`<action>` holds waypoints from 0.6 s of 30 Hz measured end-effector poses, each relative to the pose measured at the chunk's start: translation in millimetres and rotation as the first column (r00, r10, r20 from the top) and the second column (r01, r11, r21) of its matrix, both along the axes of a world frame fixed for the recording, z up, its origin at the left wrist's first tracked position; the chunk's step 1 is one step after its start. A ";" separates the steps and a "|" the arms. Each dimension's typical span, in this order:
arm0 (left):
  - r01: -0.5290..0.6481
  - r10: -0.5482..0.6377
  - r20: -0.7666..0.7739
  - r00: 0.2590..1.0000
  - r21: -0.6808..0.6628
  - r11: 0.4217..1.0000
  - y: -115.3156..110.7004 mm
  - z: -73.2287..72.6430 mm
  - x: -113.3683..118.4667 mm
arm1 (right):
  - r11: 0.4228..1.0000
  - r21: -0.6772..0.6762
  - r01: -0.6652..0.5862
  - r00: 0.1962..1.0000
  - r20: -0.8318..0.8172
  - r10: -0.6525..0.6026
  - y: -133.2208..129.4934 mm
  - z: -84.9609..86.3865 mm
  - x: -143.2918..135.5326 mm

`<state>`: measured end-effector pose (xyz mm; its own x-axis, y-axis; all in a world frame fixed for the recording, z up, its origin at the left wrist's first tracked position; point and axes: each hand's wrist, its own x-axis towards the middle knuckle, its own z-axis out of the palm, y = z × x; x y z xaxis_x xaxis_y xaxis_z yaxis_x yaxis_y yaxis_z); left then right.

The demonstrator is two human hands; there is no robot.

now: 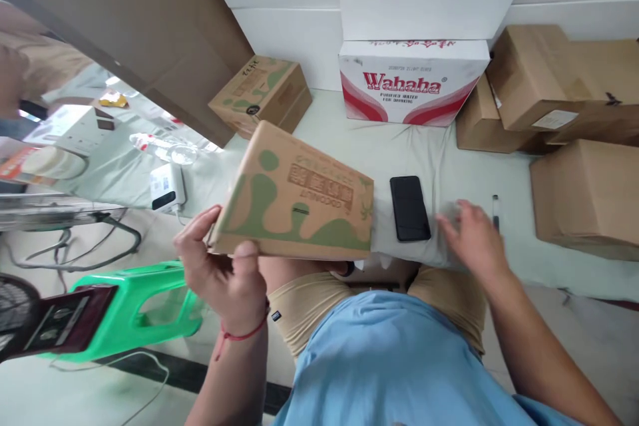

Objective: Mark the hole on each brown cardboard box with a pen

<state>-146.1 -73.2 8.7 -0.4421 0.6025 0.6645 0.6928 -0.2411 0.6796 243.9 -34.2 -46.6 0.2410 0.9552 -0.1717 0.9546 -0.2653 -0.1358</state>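
My left hand grips a brown cardboard box with green splash shapes and the printed word COCONUT upside down. The box is tilted, its near corner between my thumb and fingers. Over the table's near edge, my right hand is slightly blurred, fingers apart and nothing in them. It hovers between a black phone lying flat and a thin dark pen. Whether its fingertips touch the cloth I cannot tell.
Behind stand another green-patterned carton and a white and red Wahaba-style water carton marked Wahaha. Brown boxes fill the right side. Left are a plastic bottle, a white power bank and a green stool.
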 end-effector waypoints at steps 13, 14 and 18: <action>0.315 -0.138 -0.473 0.870 0.319 0.894 63.8 26.8 98.4 | 0.999 -0.016 -0.036 0.999 0.010 0.036 16.2 -16.5 -75.0; 0.306 -0.136 -0.466 0.874 0.311 0.900 76.0 27.8 103.7 | 0.999 -0.021 -0.038 0.999 0.004 0.038 15.4 -15.5 -70.1; 0.225 -0.132 -0.409 0.903 0.188 0.956 117.4 19.3 132.4 | 0.999 -0.034 0.020 0.996 -0.086 -0.023 9.1 -13.0 -49.6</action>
<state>-13.7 44.2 28.0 -0.0205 0.4604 0.8875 0.8200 -0.5002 0.2784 194.3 -25.0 -59.6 0.2444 0.9434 -0.2242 0.9337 -0.2913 -0.2083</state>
